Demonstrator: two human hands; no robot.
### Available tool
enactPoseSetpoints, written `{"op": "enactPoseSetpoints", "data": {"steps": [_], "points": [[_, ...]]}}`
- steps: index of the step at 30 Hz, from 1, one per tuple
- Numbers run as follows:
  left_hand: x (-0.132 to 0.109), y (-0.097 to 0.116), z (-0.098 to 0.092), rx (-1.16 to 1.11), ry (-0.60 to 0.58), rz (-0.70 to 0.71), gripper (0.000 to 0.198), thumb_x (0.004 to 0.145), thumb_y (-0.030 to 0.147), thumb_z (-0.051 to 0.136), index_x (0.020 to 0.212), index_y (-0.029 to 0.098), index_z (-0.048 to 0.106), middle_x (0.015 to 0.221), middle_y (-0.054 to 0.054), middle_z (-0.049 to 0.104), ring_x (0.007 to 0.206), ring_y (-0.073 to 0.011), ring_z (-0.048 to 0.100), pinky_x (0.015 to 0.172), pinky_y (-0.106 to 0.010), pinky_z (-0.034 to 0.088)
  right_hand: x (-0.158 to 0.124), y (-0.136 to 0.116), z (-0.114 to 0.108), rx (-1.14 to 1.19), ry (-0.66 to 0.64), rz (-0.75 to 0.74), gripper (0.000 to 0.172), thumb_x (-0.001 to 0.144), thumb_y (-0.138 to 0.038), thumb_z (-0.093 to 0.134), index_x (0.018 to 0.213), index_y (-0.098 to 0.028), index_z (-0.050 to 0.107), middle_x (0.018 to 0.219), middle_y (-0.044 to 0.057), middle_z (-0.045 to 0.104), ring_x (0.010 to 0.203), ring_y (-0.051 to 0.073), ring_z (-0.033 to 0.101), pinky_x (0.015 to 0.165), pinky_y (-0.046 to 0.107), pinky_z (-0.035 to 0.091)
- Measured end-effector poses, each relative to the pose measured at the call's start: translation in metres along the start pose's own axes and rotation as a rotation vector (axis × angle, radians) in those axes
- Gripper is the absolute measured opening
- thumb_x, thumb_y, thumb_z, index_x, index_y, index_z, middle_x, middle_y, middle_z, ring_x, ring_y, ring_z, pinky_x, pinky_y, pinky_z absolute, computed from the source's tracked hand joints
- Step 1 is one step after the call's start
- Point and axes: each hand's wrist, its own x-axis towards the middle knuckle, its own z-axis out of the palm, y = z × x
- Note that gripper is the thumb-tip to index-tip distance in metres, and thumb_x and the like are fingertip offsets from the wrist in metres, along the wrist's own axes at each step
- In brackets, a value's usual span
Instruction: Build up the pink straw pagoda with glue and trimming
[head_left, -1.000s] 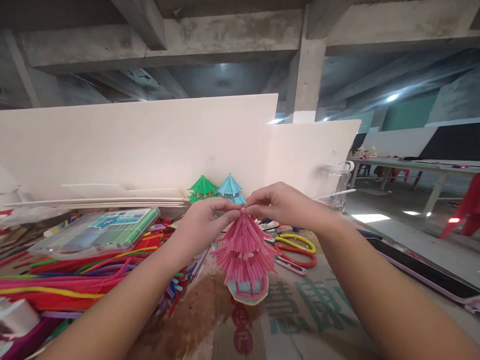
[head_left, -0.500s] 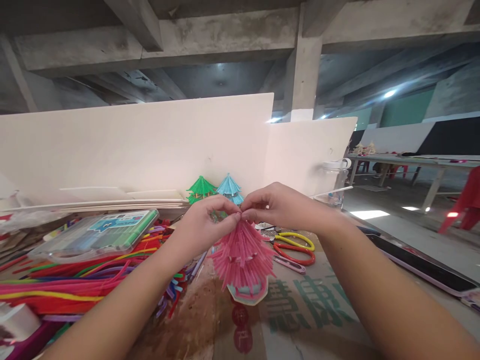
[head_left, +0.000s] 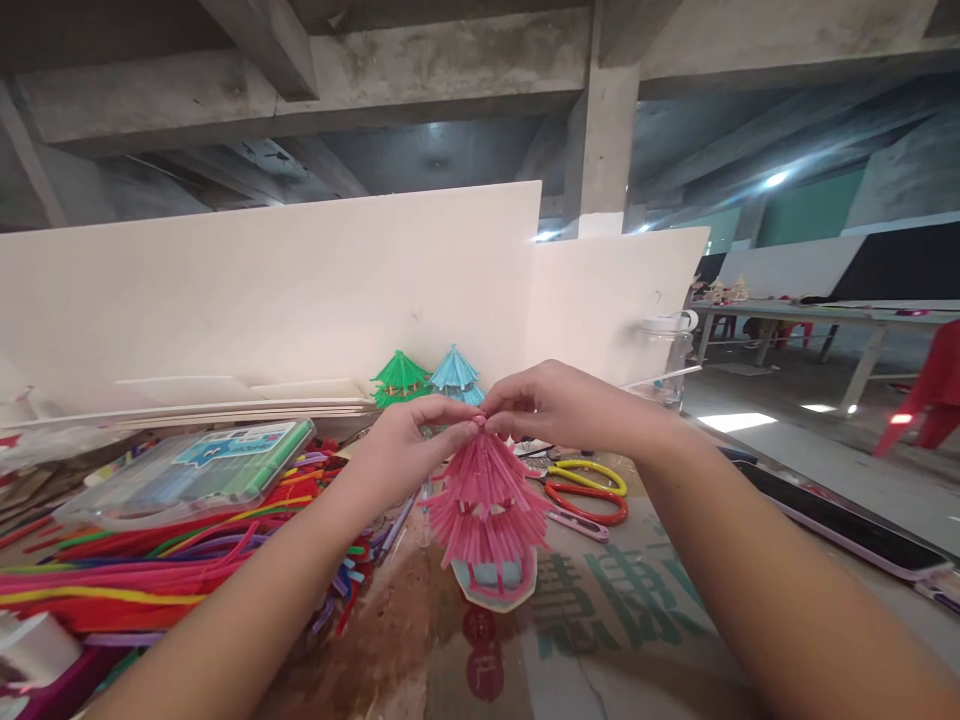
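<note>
A pink two-tiered pavilion model [head_left: 489, 500], built from fuzzy pipe-cleaner pieces, stands on a pale many-sided base [head_left: 496, 600] in front of me. At its peak, my left hand [head_left: 409, 440] pinches the tip between thumb and forefinger. From the other side, my right hand [head_left: 559, 408] closes its thumb and fingers on the same tip. Fingertips of both hands nearly meet there and partly cover the top. Behind my hands are a green pavilion model [head_left: 401, 376] and a light blue one [head_left: 455, 374].
Left are bundled pipe cleaners [head_left: 120, 580] and a clear marker case [head_left: 187, 470]. Scissors [head_left: 589, 492] with yellow and orange handles lie right of the model, beside a pink cutter [head_left: 577, 523]. A phone [head_left: 832, 515] and a clear jug [head_left: 666, 355] are farther right.
The pink model has tipped more upright, so the gap between its tiers and its lower posts show more. Both hands stay at its peak, and the view has shifted slightly.
</note>
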Motion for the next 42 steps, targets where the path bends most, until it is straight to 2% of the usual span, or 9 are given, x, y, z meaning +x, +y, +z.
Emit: {"op": "enactPoseSetpoints", "data": {"steps": [8, 14, 20, 26, 31, 34, 36, 39, 42], "points": [[0.006, -0.013, -0.002, -0.187, -0.073, -0.071, 0.032, 0.078, 0.04, 0.063, 0.101, 0.017, 0.065, 0.099, -0.006, 0.071, 0.092, -0.021, 0.065, 0.081, -0.032, 0.049, 0.0, 0.002, -0.003, 0.035, 0.018, 0.037, 0.021, 0.083, -0.021, 0.05, 0.088, -0.019, 0.07, 0.071, -0.001, 0.067, 0.063, 0.01, 0.057, 0.059, 0.021, 0.04], [0.01, -0.023, -0.005, -0.145, -0.061, -0.081, 0.036, 0.076, 0.047, 0.062, 0.094, 0.015, 0.064, 0.095, -0.006, 0.07, 0.088, -0.0202, 0.065, 0.079, -0.031, 0.048, -0.001, 0.001, -0.005, 0.084, 0.092, 0.058, 0.022, 0.086, -0.03, 0.051, 0.085, -0.017, 0.069, 0.077, 0.002, 0.069, 0.068, 0.012, 0.062, 0.06, 0.022, 0.043], [0.009, -0.018, -0.007, -0.097, -0.087, -0.103, 0.036, 0.076, 0.047, 0.062, 0.094, 0.016, 0.065, 0.094, -0.005, 0.071, 0.088, -0.0206, 0.065, 0.079, -0.033, 0.048, 0.0, 0.0, -0.003, 0.112, 0.089, 0.017, 0.019, 0.082, -0.034, 0.058, 0.086, -0.018, 0.069, 0.077, 0.001, 0.07, 0.069, 0.012, 0.062, 0.062, 0.022, 0.045], [0.008, -0.015, -0.008, -0.248, -0.09, -0.169, 0.035, 0.069, 0.039, 0.069, 0.094, 0.015, 0.065, 0.096, -0.007, 0.071, 0.089, -0.02, 0.066, 0.083, -0.035, 0.049, -0.001, -0.002, -0.004, 0.086, 0.108, 0.015, 0.023, 0.086, -0.035, 0.053, 0.086, -0.017, 0.068, 0.078, 0.002, 0.069, 0.07, 0.012, 0.062, 0.062, 0.023, 0.043], [0.009, -0.019, -0.009, -0.198, -0.088, -0.118, 0.032, 0.074, 0.038, 0.061, 0.098, 0.017, 0.065, 0.088, -0.005, 0.07, 0.086, -0.0192, 0.064, 0.08, -0.033, 0.047, -0.002, -0.001, -0.005, 0.062, 0.118, 0.025, 0.025, 0.087, -0.036, 0.051, 0.088, -0.018, 0.068, 0.076, 0.002, 0.069, 0.068, 0.012, 0.061, 0.06, 0.022, 0.041], [0.009, -0.016, -0.009, -0.107, -0.019, -0.078, 0.018, 0.076, 0.031, 0.049, 0.081, 0.019, 0.062, 0.066, 0.002, 0.059, 0.068, -0.0159, 0.057, 0.068, -0.029, 0.044, -0.001, -0.001, -0.004, 0.044, 0.122, 0.007, 0.024, 0.087, -0.035, 0.051, 0.087, -0.018, 0.068, 0.077, 0.002, 0.069, 0.069, 0.012, 0.06, 0.06, 0.022, 0.041], [0.008, -0.013, -0.01, -0.076, 0.023, -0.081, 0.014, 0.072, 0.025, 0.041, 0.064, 0.021, 0.051, 0.056, 0.004, 0.046, 0.058, -0.0143, 0.047, 0.059, -0.027, 0.039, -0.001, -0.002, -0.003, 0.007, 0.123, 0.001, 0.024, 0.087, -0.034, 0.051, 0.086, -0.018, 0.068, 0.076, 0.002, 0.069, 0.067, 0.012, 0.059, 0.058, 0.023, 0.039], [0.008, -0.007, -0.011, -0.023, -0.005, -0.045, 0.015, 0.067, 0.023, 0.036, 0.052, 0.021, 0.039, 0.054, 0.003, 0.039, 0.056, -0.0144, 0.041, 0.057, -0.027, 0.035, 0.0, -0.004, -0.002, -0.048, 0.125, 0.001, 0.023, 0.087, -0.032, 0.05, 0.086, -0.017, 0.068, 0.074, 0.002, 0.068, 0.064, 0.011, 0.057, 0.056, 0.023, 0.036], [0.008, -0.002, -0.012, 0.033, -0.032, -0.011, 0.019, 0.069, 0.027, 0.035, 0.051, 0.021, 0.039, 0.057, 0.001, 0.042, 0.062, -0.0159, 0.044, 0.061, -0.028, 0.036, 0.0, -0.005, -0.001, -0.044, 0.121, -0.01, 0.023, 0.087, -0.031, 0.051, 0.087, -0.017, 0.069, 0.073, 0.002, 0.068, 0.064, 0.011, 0.056, 0.057, 0.023, 0.036]]}}
